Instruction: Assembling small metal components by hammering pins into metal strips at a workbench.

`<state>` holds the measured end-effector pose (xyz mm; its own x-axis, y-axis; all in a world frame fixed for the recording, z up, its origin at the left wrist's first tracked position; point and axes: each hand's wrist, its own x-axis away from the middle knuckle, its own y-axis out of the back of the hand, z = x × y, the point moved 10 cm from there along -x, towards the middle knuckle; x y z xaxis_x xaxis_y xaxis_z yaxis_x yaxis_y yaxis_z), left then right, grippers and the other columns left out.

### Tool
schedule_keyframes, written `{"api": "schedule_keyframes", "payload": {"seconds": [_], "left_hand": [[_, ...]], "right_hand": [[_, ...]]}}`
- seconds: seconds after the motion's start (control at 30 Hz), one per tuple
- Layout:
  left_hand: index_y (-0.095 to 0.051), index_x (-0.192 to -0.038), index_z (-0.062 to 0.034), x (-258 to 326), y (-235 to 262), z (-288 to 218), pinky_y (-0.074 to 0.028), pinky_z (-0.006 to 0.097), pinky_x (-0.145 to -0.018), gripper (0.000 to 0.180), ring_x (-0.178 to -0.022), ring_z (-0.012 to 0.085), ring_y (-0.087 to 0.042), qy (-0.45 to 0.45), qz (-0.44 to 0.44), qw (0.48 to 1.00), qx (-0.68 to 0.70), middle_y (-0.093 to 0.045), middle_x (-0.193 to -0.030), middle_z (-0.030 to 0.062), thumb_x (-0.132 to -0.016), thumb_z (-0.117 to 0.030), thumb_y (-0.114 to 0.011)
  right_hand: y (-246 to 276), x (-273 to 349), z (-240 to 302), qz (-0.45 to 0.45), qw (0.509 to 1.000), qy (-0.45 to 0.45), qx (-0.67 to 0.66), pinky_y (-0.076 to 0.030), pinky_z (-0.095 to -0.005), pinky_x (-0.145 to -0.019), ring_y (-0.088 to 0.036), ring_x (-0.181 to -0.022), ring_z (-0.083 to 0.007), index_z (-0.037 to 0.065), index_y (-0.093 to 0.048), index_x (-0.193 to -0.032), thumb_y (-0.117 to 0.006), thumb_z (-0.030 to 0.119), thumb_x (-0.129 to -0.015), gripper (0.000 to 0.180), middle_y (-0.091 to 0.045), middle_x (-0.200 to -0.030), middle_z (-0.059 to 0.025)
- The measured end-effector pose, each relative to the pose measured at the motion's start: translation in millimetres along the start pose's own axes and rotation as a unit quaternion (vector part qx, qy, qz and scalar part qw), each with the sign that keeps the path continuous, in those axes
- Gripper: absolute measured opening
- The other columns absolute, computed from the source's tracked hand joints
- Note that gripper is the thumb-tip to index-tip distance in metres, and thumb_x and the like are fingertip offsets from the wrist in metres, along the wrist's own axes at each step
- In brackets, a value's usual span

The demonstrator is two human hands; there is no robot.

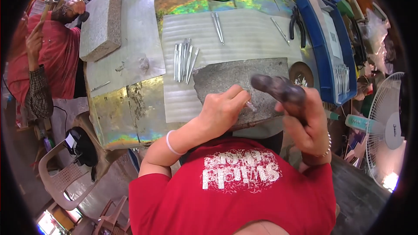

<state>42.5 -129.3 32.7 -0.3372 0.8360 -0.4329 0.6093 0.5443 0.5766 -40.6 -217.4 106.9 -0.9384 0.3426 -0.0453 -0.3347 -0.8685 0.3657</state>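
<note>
My left hand (223, 109) is closed in a pinch at the front of a grey stone slab (235, 75). Between its fingertips is a slim shiny metal piece (250, 106), mostly hidden by the fingers. My right hand (308, 124) is wrapped round a hammer, raised above the slab's right side. Its dark, rounded hammer head (278, 88) points left toward my left hand; the grip hides the handle. Left of the slab lie several slim silver metal strips (185, 61) in a loose bunch. Two more pointed silver pieces (217, 28) lie together beyond the slab.
Right of the slab is a round brown dish (308, 67) with small metal bits. Black-handled pliers (298, 26) and a single thin silver piece (280, 30) lie near a blue tray (322, 56). A co-worker in red (50, 61) sits left by a stone block (100, 24); a fan (387, 126) stands right.
</note>
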Motion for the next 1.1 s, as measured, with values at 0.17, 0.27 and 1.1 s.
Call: {"api": "schedule_keyframes", "payload": {"seconds": [0.17,0.27,1.1], "left_hand": [[-0.053,-0.083,-0.0075,-4.1,4.0,-4.0,-0.044,0.035,-0.043,0.013,-0.056,0.0246,-0.057,-0.001,0.007,1.0,0.009,-0.05,-0.074,0.0066,-0.074,-0.001,-0.06],[-0.053,-0.083,-0.0078,-5.5,4.8,-5.4,-0.043,0.034,-0.043,0.013,-0.055,0.0242,-0.057,0.0,0.019,1.0,-0.005,-0.05,-0.074,0.0064,-0.075,-0.001,-0.061],[-0.059,-0.085,-0.0078,-3.8,-1.0,-1.8,-0.046,0.034,-0.046,0.025,-0.057,0.0262,-0.058,0.027,0.034,0.999,-0.022,-0.056,-0.075,0.0072,-0.066,0.008,-0.06]], "right_hand": [[6.5,14.1,36.3,0.06,0.989,0.057,0.124,-0.049,-0.0274,-0.065,-0.062,-0.072,-0.0201,0.0,-0.048,-0.122,-0.062,-0.006,-0.079,0.045,-0.061,-0.09,-0.0115],[1.9,15.9,42.5,0.09,0.977,0.083,0.172,-0.05,-0.0294,-0.062,-0.062,-0.069,-0.024,0.0,-0.048,-0.122,-0.062,-0.005,-0.077,0.048,-0.061,-0.088,-0.0131],[-4.5,21.0,41.6,0.085,0.96,0.103,0.246,-0.047,-0.0317,-0.051,-0.059,-0.062,-0.0247,-0.002,-0.047,-0.124,-0.068,-0.001,-0.072,0.056,-0.056,-0.076,-0.0115]]}}
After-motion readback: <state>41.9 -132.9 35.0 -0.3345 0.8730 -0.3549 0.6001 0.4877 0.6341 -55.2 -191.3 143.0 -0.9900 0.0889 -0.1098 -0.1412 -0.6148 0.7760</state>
